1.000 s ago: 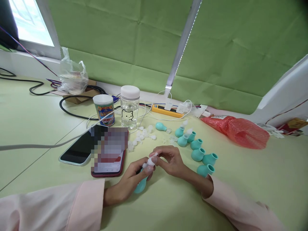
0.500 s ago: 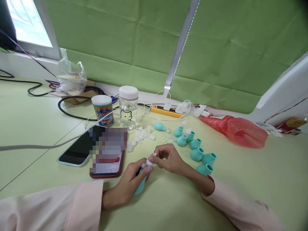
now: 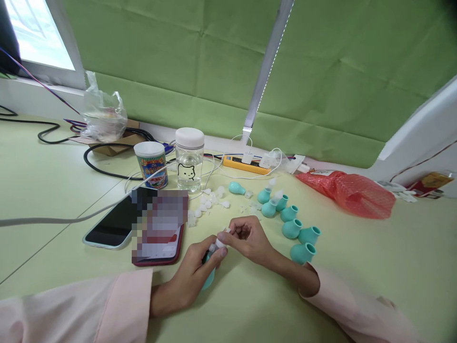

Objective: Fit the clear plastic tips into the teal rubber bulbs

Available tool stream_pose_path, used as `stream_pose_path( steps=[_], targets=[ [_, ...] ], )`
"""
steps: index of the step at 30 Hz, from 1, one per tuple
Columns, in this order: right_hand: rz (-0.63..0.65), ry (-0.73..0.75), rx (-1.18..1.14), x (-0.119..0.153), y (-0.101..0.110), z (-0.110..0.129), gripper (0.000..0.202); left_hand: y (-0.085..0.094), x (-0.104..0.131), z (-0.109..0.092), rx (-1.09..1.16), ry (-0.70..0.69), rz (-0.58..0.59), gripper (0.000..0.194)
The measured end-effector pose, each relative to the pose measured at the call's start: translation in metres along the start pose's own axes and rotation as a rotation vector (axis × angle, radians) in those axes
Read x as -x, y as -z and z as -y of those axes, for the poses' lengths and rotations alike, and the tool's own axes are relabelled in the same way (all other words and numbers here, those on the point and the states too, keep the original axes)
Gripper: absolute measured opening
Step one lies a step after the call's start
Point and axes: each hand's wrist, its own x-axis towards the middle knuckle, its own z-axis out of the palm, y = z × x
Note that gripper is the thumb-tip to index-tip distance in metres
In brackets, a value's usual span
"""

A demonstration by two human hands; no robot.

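Observation:
My left hand (image 3: 193,271) is wrapped round a teal bulb nasal aspirator (image 3: 209,279), whose lower end shows beneath the fingers. A small white tip (image 3: 221,240) sticks out at its upper end, beside my left thumb. My right hand (image 3: 252,238) pinches that white tip between thumb and curled fingers; the fingertips partly hide it. Right of my hands, several teal bulbs (image 3: 292,228) with open necks lie on the table. Two of the bulbs behind them carry a clear nozzle (image 3: 277,196). A glossier teal bulb (image 3: 236,187) lies farther back.
Small white, translucent parts (image 3: 205,206) lie scattered before a water bottle (image 3: 189,162) and a printed tub (image 3: 152,164). Two phones (image 3: 114,228) rest at left, with a grey cable crossing one. Behind are a yellow power strip (image 3: 246,165) and a red plastic bag (image 3: 352,193).
Both hands stay close together on the same nasal aspirator. The right fingers have shifted very slightly at the white tip, and the view has moved a little.

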Motion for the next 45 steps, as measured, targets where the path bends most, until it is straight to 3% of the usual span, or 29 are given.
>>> stream_pose_path(
  steps=[5,8,14,17,20,27,38,42,45],
  targets=[
    [0.039,-0.014,0.097,0.004,0.004,0.014,0.026,0.003,0.002,-0.003,0.003,-0.048,-0.009,0.023],
    [-0.009,0.107,0.242,0.006,0.014,0.029,0.022,0.006,0.004,-0.006,0.0,-0.139,-0.012,0.02],
    [-0.406,0.398,0.55,0.0,0.043,0.046,0.022,0.007,0.005,-0.002,-0.068,-0.178,-0.083,0.022],
    [-0.529,0.514,0.719,-0.008,0.055,0.039,0.019,0.005,0.002,0.004,-0.244,-0.154,-0.026,0.025],
    [-0.503,0.497,0.857,-0.017,0.062,0.026,0.02,0.003,-0.001,0.01,-0.45,-0.137,0.082,0.036],
    [-0.322,0.26,0.979,-0.028,0.07,0.011,0.027,0.001,0.001,0.015,-0.75,-0.172,0.225,0.055],
    [-0.279,0.121,1.041,-0.027,0.064,0.014,0.025,0.002,-0.01,0.012,-1.011,-0.189,0.27,0.055],
    [-0.331,0.175,1.101,-0.025,0.062,0.014,0.024,0.003,-0.007,0.013,-1.007,-0.2,0.258,0.056],
    [-0.412,0.396,1.125,-0.019,0.056,0.014,0.027,0.003,-0.006,0.011,-1.002,-0.198,0.26,0.057]
  ],
)
